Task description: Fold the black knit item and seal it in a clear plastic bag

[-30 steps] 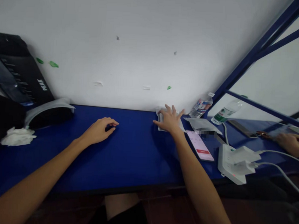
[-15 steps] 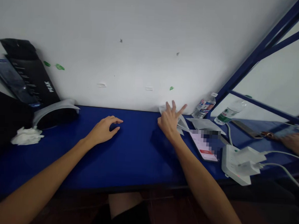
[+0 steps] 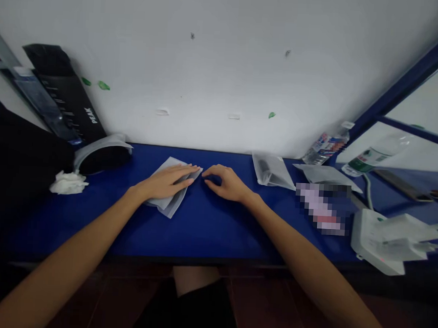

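A frosted translucent plastic bag (image 3: 171,206) lies on the blue table, left of the middle. My left hand (image 3: 167,180) rests flat across it with fingers stretched out, hiding much of the bag. Just right of the bag's tip is my right hand (image 3: 227,183), its fingers loosely curled, a gap between thumb and forefinger, holding nothing visible. A second frosted bag (image 3: 279,173), with something dark inside, lies near the wall to the right of that hand. Beyond it lies another similar bag (image 3: 324,175).
A phone (image 3: 321,211), partly blurred out, and a white power strip with plugs (image 3: 384,238) lie on the right. Two water bottles (image 3: 326,145) (image 3: 373,155) stand behind. At left are crumpled tissue (image 3: 69,182), a black PEAK bag (image 3: 70,95) and a black curved item (image 3: 105,159).
My right hand has come left from the bags by the wall to the table's middle. A frosted bag now lies under my left hand, which has flattened. The view has shifted right.
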Available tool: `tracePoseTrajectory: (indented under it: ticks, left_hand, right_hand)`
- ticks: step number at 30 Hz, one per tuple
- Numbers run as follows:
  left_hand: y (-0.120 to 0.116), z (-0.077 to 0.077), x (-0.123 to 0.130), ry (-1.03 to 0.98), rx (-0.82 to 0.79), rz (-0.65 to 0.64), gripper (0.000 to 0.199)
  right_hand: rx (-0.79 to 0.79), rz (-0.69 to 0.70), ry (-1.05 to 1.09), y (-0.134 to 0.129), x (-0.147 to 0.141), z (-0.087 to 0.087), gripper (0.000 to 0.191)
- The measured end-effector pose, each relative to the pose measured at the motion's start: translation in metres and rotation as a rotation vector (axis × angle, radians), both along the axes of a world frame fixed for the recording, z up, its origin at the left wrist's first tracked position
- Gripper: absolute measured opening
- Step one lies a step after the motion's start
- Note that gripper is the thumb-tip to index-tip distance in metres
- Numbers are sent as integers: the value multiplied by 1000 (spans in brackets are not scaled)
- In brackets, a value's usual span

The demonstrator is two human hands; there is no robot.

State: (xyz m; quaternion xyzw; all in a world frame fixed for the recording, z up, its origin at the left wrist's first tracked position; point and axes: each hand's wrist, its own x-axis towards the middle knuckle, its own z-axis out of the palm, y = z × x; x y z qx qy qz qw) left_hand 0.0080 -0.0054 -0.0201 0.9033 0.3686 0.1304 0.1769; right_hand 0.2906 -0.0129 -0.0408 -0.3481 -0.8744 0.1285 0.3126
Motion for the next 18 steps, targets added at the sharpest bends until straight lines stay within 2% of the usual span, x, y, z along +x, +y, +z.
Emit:
tracePoseTrajectory:
  ticks: [3,6,11,18]
  left_hand:
    - [-1,1,3,-42,93,24,55]
    - [0,1,5,-21,141,31,48]
    - [0,7,4,18,56,-72,49]
    - [-1,12,2,64,-17,-147,50]
  right_hand:
    - [16,-107,-30,2,2,0,32]
    - [46,-156,-15,4,3,-1,37]
    - [9,-48,-117,6,7,-1,36]
    - [28,-77,-98,7,10,0,34]
